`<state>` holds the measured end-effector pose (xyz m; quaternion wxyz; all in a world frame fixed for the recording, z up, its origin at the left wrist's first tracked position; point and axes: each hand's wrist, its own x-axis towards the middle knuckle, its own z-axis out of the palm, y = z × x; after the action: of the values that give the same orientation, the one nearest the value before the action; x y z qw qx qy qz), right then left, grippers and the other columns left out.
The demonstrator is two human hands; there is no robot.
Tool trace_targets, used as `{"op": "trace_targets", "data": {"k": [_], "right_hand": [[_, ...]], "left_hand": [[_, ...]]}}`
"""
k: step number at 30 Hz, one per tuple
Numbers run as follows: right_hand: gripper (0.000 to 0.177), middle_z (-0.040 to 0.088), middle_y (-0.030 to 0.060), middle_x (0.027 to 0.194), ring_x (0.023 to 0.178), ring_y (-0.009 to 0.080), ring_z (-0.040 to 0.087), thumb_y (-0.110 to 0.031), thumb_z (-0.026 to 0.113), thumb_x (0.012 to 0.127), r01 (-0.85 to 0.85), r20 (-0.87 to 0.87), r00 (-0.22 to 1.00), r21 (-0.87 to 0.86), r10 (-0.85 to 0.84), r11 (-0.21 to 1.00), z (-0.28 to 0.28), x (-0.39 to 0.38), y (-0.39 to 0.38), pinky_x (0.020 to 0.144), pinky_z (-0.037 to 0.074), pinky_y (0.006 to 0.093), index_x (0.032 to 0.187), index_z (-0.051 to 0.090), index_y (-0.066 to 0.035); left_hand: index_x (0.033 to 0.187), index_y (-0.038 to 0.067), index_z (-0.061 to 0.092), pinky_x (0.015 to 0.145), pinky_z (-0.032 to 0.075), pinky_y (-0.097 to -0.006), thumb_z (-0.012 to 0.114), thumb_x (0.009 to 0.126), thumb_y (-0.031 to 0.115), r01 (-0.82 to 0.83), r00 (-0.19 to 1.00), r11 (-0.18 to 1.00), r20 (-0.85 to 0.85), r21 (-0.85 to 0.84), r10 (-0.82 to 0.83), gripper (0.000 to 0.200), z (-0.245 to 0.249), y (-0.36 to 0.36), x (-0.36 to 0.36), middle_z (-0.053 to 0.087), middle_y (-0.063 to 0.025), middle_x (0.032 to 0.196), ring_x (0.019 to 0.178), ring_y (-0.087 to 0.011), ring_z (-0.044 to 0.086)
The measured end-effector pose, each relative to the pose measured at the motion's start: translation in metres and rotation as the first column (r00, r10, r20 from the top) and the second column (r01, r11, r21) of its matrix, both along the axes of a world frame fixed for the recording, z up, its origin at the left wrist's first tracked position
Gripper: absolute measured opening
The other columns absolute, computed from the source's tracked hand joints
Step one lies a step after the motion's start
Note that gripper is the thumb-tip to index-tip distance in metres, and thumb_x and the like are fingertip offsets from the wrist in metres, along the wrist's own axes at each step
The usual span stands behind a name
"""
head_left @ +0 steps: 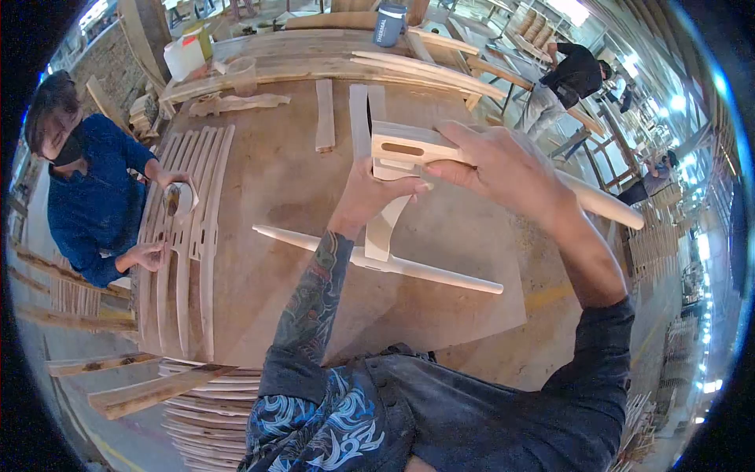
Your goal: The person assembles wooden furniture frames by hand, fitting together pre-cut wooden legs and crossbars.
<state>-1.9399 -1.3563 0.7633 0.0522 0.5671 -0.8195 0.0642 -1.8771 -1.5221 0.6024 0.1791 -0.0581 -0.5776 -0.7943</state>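
Observation:
My right hand [507, 161] is closed around a pale tapered wooden leg [605, 203]. The leg's squared end [415, 143], with a long rounded slot, points left, and its rounded tip sticks out past my wrist. Just under the slotted end, my left hand [377, 189] is closed with its thumb across a curved wooden rail [383, 232]. That rail runs down to a second tapered leg [432, 271], which lies slantwise low over the table. Beyond my left hand a flat wooden strip [360, 118] reaches away; my fingers partly hide its near end.
A co-worker [98, 189] at left handles a roll-like object [179, 200] over slotted wooden pieces [185, 267] laid side by side. At the table's [275, 181] back are a short strip [325, 114], a blue jug [389, 25] and a white container [185, 59]. Another person [570, 79] bends at right.

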Motion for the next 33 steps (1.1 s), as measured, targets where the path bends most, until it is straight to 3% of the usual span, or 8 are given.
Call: {"op": "trace_targets", "data": {"k": [1,8,11,13,17,20,22,33], "right_hand": [[0.046,0.066,0.0177,0.096,0.081,0.0389,0.063,-0.041,0.064,0.088,0.028,-0.095,0.995,0.064,-0.022,0.998,0.0,0.003,0.0,0.068,0.05,0.0449,0.116,0.055,-0.006],[0.046,0.067,0.0157,0.096,0.081,0.0379,0.065,-0.04,0.065,0.087,0.053,-0.284,0.959,0.148,-0.009,0.987,0.003,0.007,-0.011,0.066,0.051,0.044,0.119,0.054,-0.009],[0.046,0.067,0.0158,0.097,0.081,0.0373,0.065,-0.04,0.065,0.086,0.038,-0.314,0.949,0.156,0.013,0.987,0.0,-0.001,-0.009,0.066,0.052,0.0435,0.12,0.054,-0.01],[0.041,0.063,0.0156,0.071,0.07,0.0361,0.065,-0.044,0.06,0.089,-0.037,-0.335,0.941,0.066,0.057,0.997,-0.002,-0.006,-0.007,0.061,0.051,0.0461,0.111,0.051,-0.01],[0.042,0.064,0.0165,0.074,0.073,0.0364,0.065,-0.043,0.06,0.089,0.002,-0.335,0.942,0.107,0.034,0.994,-0.002,-0.005,-0.009,0.063,0.051,0.046,0.113,0.051,-0.01],[0.044,0.065,0.0174,0.077,0.076,0.038,0.065,-0.044,0.061,0.089,-0.028,-0.298,0.953,0.081,0.051,0.996,-0.003,-0.012,-0.013,0.065,0.051,0.0465,0.115,0.051,-0.01],[0.051,0.067,0.0196,0.093,0.083,0.0393,0.064,-0.038,0.068,0.085,0.038,-0.145,0.989,0.124,-0.02,0.992,-0.001,-0.014,-0.012,0.068,0.051,0.044,0.124,0.051,-0.01],[0.056,0.067,0.0197,0.102,0.089,0.0397,0.065,-0.032,0.074,0.082,0.055,-0.182,0.982,0.067,-0.042,0.996,-0.007,-0.007,-0.011,0.073,0.053,0.0434,0.129,0.053,-0.01]], "left_hand": [[0.105,0.003,0.067,0.068,0.053,-0.0253,0.08,0.076,0.007,-0.018,1.0,1.0,-0.013,0.002,0.018,0.032,0.001,0.001,0.001,0.069,-0.0019,0.088,0.076,-0.0085,0.063],[0.107,0.002,0.066,0.067,0.053,-0.0257,0.081,0.075,0.008,-0.04,0.999,0.999,-0.01,0.001,0.04,0.035,0.005,-0.008,-0.005,0.07,-0.0034,0.091,0.077,-0.0095,0.064],[0.108,0.002,0.066,0.066,0.053,-0.0261,0.082,0.075,0.008,0.064,0.997,0.998,0.034,-0.016,-0.063,0.037,0.006,-0.01,-0.008,0.07,-0.0042,0.092,0.077,-0.0095,0.064],[0.107,0.002,0.066,0.066,0.054,-0.0261,0.082,0.074,0.009,0.008,1.0,0.996,-0.02,-0.09,-0.01,0.037,0.008,-0.008,-0.012,0.07,-0.0045,0.091,0.078,-0.0099,0.064],[0.107,0.002,0.066,0.066,0.054,-0.0258,0.083,0.074,0.011,0.104,0.995,0.994,-0.009,0.028,-0.104,0.038,0.009,-0.012,-0.012,0.07,-0.0045,0.09,0.079,-0.0106,0.065],[0.107,0.002,0.066,0.067,0.054,-0.0256,0.083,0.074,0.012,0.111,0.993,0.994,0.036,-0.005,-0.111,0.038,0.009,-0.015,-0.013,0.07,-0.0048,0.09,0.079,-0.0106,0.065],[0.106,0.002,0.067,0.069,0.053,-0.0256,0.084,0.074,0.014,0.072,0.995,0.992,0.079,-0.102,-0.064,0.038,0.011,-0.016,-0.012,0.07,-0.0045,0.09,0.079,-0.0101,0.065],[0.107,0.003,0.067,0.065,0.054,-0.025,0.083,0.075,0.011,0.149,0.989,0.988,0.011,0.045,-0.15,0.037,0.004,-0.016,-0.014,0.07,-0.0046,0.092,0.08,-0.0096,0.065]]}}
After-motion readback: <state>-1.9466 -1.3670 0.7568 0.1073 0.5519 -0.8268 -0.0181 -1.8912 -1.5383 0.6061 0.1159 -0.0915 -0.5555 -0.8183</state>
